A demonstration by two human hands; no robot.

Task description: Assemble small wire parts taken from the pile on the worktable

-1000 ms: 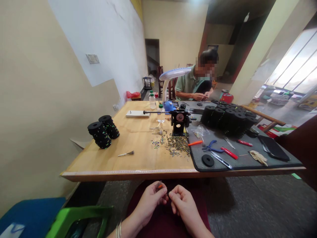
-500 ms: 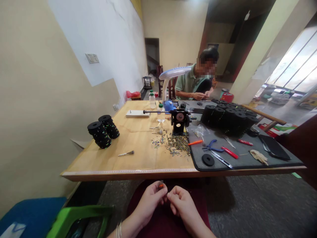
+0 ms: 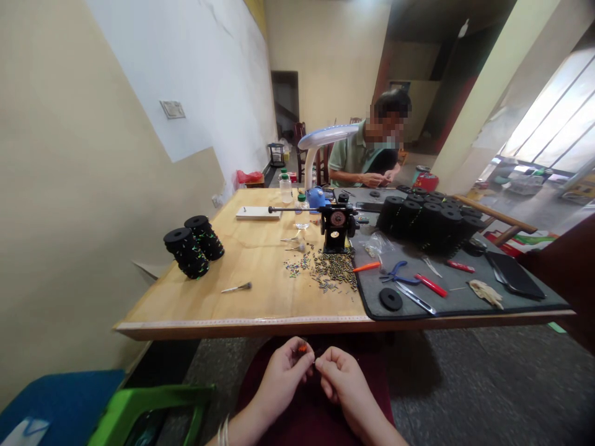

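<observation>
Below the table's front edge, my left hand (image 3: 284, 373) is closed in a pinch, with a small orange piece (image 3: 302, 349) showing between its fingers; its kind is too small to tell. Close beside it, my right hand (image 3: 343, 373) has thumb and forefinger pressed together, their tips almost meeting those of the left. Whatever the right fingers grip is too small to make out. Both hands are held over dark red cloth (image 3: 316, 421).
On the wooden table (image 3: 186, 306) stand black spools (image 3: 186, 251), a black winding machine (image 3: 335, 226) and a pile of small metallic pieces (image 3: 333, 267). Blue pliers (image 3: 397, 272), a cutter knife (image 3: 416, 299) and more spools (image 3: 418, 217) occupy the grey mat. A person (image 3: 353, 161) sits opposite.
My hands stay nearly in place, fingertips shifting slightly. A little more of the orange piece shows in the left hand.
</observation>
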